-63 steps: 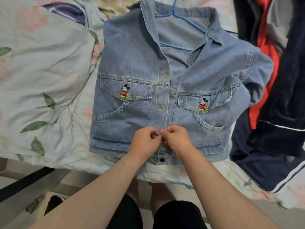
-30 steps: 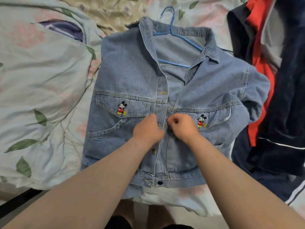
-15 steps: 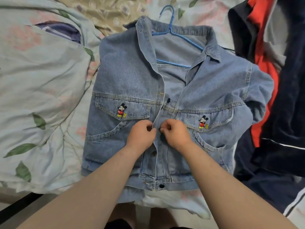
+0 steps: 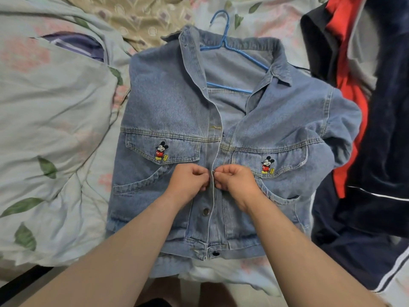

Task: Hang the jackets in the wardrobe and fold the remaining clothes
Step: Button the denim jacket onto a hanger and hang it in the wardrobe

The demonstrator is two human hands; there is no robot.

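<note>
A light-blue denim jacket [image 4: 168, 107] with two cartoon-mouse patches lies face up on the bed, threaded onto a blue hanger [image 4: 223, 36] whose hook sticks out past the collar. My left hand [image 4: 188, 181] pinches the left edge of the front placket at mid-chest. My right hand [image 4: 236, 180] pinches the right edge directly opposite, and a metal button shows between the fingertips. Below my hands, a button [image 4: 205, 211] is fastened and the hem button [image 4: 215, 253] is closed. The upper placket lies apart up to the collar.
A navy, red and grey jacket [image 4: 376, 151] lies crumpled at the right, touching the denim sleeve. A floral quilt [image 4: 55, 129] is bunched at the left with a purple striped garment [image 4: 75, 44] tucked behind it. The bed's near edge [image 4: 221, 282] runs just below the jacket hem.
Both hands moved up the placket from the button near the hem to the one at pocket height. The lower button now sits fastened below them.
</note>
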